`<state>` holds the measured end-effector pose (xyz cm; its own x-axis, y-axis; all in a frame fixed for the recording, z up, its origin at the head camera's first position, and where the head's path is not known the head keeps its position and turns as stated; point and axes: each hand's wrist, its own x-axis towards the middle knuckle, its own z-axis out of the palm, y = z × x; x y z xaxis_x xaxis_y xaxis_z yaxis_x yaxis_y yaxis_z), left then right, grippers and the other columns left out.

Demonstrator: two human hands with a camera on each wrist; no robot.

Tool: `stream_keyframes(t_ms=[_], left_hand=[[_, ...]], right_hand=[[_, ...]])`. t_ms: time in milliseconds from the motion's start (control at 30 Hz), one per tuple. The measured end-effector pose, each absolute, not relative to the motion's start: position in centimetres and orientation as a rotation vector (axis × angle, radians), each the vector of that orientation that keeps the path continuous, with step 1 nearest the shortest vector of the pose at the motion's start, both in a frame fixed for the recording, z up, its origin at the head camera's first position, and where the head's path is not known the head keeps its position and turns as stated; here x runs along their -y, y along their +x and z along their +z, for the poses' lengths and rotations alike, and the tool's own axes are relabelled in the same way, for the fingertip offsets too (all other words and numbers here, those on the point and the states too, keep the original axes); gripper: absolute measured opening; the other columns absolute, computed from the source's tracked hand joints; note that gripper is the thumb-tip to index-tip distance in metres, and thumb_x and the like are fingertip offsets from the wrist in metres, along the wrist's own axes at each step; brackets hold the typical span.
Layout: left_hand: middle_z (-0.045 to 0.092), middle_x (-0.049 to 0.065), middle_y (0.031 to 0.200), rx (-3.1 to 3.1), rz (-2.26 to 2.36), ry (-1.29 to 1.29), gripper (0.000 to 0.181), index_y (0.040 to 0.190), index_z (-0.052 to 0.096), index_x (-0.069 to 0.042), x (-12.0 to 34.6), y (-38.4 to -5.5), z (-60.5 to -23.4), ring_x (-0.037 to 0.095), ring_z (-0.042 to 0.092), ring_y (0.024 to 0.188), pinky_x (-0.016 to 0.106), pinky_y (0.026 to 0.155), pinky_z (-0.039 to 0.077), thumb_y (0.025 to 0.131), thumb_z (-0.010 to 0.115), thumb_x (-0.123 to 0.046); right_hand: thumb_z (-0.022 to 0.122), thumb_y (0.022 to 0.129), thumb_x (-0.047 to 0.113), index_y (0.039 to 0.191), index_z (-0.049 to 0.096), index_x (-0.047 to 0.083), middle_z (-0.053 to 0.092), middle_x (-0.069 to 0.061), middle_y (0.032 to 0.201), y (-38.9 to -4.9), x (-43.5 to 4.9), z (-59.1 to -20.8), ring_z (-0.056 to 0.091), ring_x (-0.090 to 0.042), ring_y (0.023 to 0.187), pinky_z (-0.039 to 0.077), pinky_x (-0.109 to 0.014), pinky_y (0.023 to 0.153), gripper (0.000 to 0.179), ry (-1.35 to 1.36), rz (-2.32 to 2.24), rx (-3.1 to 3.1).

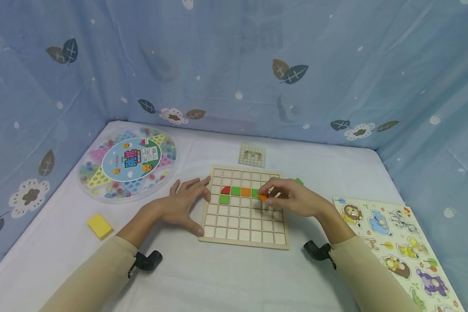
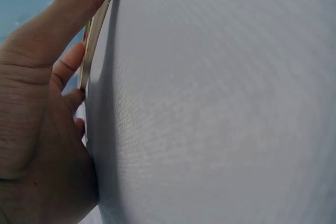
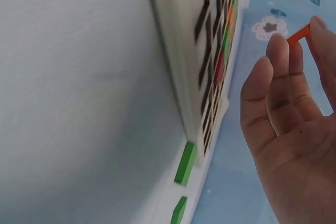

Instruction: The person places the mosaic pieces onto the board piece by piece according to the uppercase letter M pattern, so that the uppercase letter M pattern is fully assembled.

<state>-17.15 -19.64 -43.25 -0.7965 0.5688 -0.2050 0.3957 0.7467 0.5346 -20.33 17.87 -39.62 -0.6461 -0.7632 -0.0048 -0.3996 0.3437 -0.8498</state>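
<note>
A wooden grid board [image 1: 234,222] lies in the middle of the table. Along its left edge rests my left hand [image 1: 186,203], fingers spread, the thumb at the lower left corner. My right hand [image 1: 294,197] pinches an orange piece [image 3: 300,34] between thumb and fingertips, held over the board's right half. One row of the board carries a red rounded piece [image 1: 226,190], a green square [image 1: 235,191], an orange square [image 1: 246,192] and another green square [image 1: 255,193]. Below the red piece sits one more green square [image 1: 224,199]. A second red piece [image 3: 219,72] shows in the right wrist view.
Beyond the board lies a small pattern card [image 1: 251,155]. Green pieces [image 3: 186,164] lie just off the board's right side. A round Chinese checkers box [image 1: 97,190] and a yellow block [image 1: 100,226] are at left; an animal puzzle board [image 1: 390,234] is at right.
</note>
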Motion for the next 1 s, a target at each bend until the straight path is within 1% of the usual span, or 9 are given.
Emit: stream_keyframes(t_ms=[200, 400, 467, 600, 800, 867, 1000], left_hand=[[0.003, 0.002, 0.174, -2.591, 0.696, 0.757, 0.084, 0.12, 0.046, -0.031, 19.5, -17.1, -43.2, 0.036, 0.001, 0.158, 0.074, 0.116, -0.011, 0.059, 0.09, -0.068], [0.003, 0.003, 0.174, -2.59, 0.69, 0.761, 0.084, 0.12, 0.045, -0.03, 19.5, -17.0, -43.2, 0.038, 0.001, 0.158, 0.075, 0.115, -0.01, 0.059, 0.09, -0.067], [0.003, 0.003, 0.174, -2.596, 0.686, 0.759, 0.084, 0.12, 0.045, -0.03, 19.5, -17.0, -43.2, 0.037, 0.001, 0.158, 0.075, 0.115, -0.01, 0.059, 0.09, -0.068], [0.003, 0.003, 0.174, -2.595, 0.688, 0.758, 0.085, 0.12, 0.045, -0.03, 19.6, -17.0, -43.3, 0.038, 0.001, 0.158, 0.075, 0.115, -0.011, 0.059, 0.091, -0.068], [0.003, 0.003, 0.174, -2.591, 0.694, 0.761, 0.085, 0.12, 0.045, -0.03, 19.5, -17.0, -43.2, 0.038, 0.001, 0.158, 0.075, 0.115, -0.011, 0.059, 0.091, -0.067], [0.004, 0.003, 0.174, -2.59, 0.699, 0.763, 0.085, 0.12, 0.045, -0.03, 19.5, -17.0, -43.0, 0.038, 0.002, 0.158, 0.075, 0.115, -0.011, 0.059, 0.091, -0.067], [0.004, 0.003, 0.174, -2.58, 0.698, 0.765, 0.085, 0.121, 0.046, -0.03, 19.4, -17.0, -43.0, 0.038, 0.002, 0.158, 0.075, 0.115, -0.01, 0.059, 0.091, -0.066]], right_hand=[[0.067, 0.099, 0.007, 0.125, 0.065, 0.003, 0.064, -0.009, 0.125, -20.5, -16.9, -39.5, 0.065, -0.028, 0.104, 0.057, -0.035, 0.087, 0.027, -1.078, -1.268, -2.178], [0.067, 0.1, 0.008, 0.126, 0.065, 0.004, 0.065, -0.007, 0.123, -20.5, -15.8, -39.3, 0.065, -0.032, 0.097, 0.056, -0.034, 0.082, 0.027, -1.127, -1.251, -2.172], [0.067, 0.1, 0.009, 0.127, 0.065, 0.004, 0.065, -0.007, 0.124, -20.5, -15.3, -39.3, 0.065, -0.032, 0.097, 0.055, -0.035, 0.083, 0.027, -1.137, -1.247, -2.173], [0.067, 0.1, 0.01, 0.127, 0.065, 0.007, 0.066, -0.004, 0.124, -20.7, -14.3, -39.4, 0.065, -0.028, 0.1, 0.055, -0.036, 0.086, 0.027, -1.119, -1.231, -2.166], [0.069, 0.099, 0.013, 0.128, 0.064, 0.004, 0.067, -0.002, 0.122, -20.9, -12.9, -39.4, 0.064, -0.024, 0.104, 0.058, -0.038, 0.086, 0.03, -1.123, -1.201, -2.155], [0.069, 0.099, 0.014, 0.127, 0.065, 0.005, 0.067, -0.001, 0.122, -21.0, -12.5, -39.4, 0.064, -0.023, 0.106, 0.058, -0.039, 0.087, 0.03, -1.131, -1.194, -2.159], [0.07, 0.099, 0.015, 0.127, 0.067, 0.008, 0.067, 0.001, 0.122, -21.0, -11.8, -39.7, 0.062, -0.022, 0.103, 0.057, -0.038, 0.086, 0.029, -1.149, -1.153, -2.178]])
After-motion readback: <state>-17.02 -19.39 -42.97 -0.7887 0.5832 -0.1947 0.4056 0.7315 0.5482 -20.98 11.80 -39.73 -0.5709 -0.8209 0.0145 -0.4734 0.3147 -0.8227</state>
